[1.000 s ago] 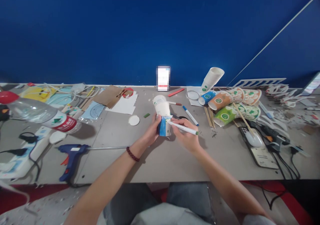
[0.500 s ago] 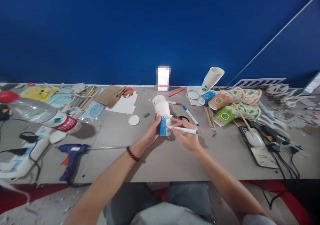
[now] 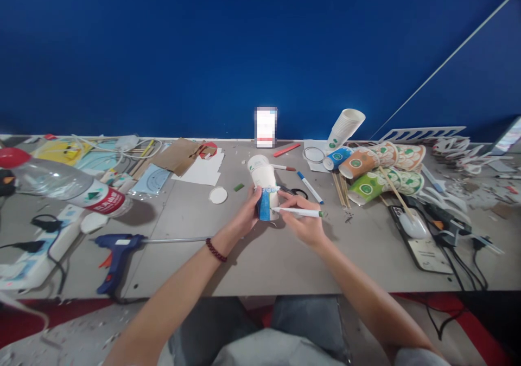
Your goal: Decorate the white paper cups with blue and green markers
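My left hand (image 3: 246, 214) is closed around the left side of a paper cup (image 3: 267, 204), which has blue colouring and a row of blue loops on its white wall. Beyond it and in line with it lies another white paper cup (image 3: 264, 172); whether the two are joined I cannot tell. My right hand (image 3: 304, 224) grips a white marker (image 3: 302, 212) with a green end, its tip at the cup's coloured side. Behind my right fingers, black scissors handles (image 3: 300, 193) show in part. A blue-capped marker (image 3: 310, 187) and a brown-capped marker (image 3: 286, 168) lie nearby.
Left of me are a hot glue gun (image 3: 118, 257), a water bottle (image 3: 69, 184) and a power strip (image 3: 44, 252). To the right lie stacked patterned cups (image 3: 360, 162), wooden sticks (image 3: 341, 190) and a phone (image 3: 429, 256) under a mouse (image 3: 413, 225). A blue wall (image 3: 183, 57) bounds the back.
The marker's tip has shifted very slightly lower on the cup, and the marker lies a little flatter. My left hand and the cup stay nearly where they were.
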Motion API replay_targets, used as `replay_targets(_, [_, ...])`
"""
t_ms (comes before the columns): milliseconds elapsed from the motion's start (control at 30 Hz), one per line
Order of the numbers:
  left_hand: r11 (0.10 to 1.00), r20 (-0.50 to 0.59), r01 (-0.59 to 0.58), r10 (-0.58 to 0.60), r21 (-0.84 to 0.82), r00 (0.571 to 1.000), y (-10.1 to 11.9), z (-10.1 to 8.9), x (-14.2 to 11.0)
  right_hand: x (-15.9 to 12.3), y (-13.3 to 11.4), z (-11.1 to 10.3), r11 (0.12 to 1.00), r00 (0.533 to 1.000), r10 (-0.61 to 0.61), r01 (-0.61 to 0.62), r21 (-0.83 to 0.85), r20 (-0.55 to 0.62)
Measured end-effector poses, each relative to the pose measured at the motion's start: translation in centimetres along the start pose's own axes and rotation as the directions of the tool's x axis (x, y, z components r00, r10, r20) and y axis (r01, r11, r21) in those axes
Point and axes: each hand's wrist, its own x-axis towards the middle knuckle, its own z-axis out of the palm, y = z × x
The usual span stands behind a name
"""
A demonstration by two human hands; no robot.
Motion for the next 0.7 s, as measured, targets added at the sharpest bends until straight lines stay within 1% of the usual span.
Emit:
replay_targets(100, [1.000,0.010,0.007,-0.008,0.005,1.000,0.05,-0.08,0.01,-0.01,-0.09,0.04,1.000,1.000,0.010,-0.010,0.017,0.005])
replay_targets(267, [1.000,0.035,0.016,-0.017,0.014,0.999,0.24,0.08,-0.18,0.08,-0.05,0.16,1.000,0.999,0.000,0.000,0.008,-0.035])
replay_targets(433, [0.999,0.059,0.004,-0.002,-0.036,0.998,0.09,-0.03,-0.03,0.12,0.16,0.14,1.000,0.999,-0.015,0.015,-0.002,-0.040])
replay_targets(633, [0.999,0.001,0.015,-0.015,-0.045,1.000,-0.26,-0.43,0.44,0.02,-0.08,0.01,0.999,1.000,0.020,-0.021,0.029,0.024])
replay_targets(700, [0.999,0.001,0.014,-0.014,-0.047,1.000,-0.26,-0.50,0.48,0.03,-0.20,-0.01,0.998,0.999,0.028,-0.030,0.048,0.040])
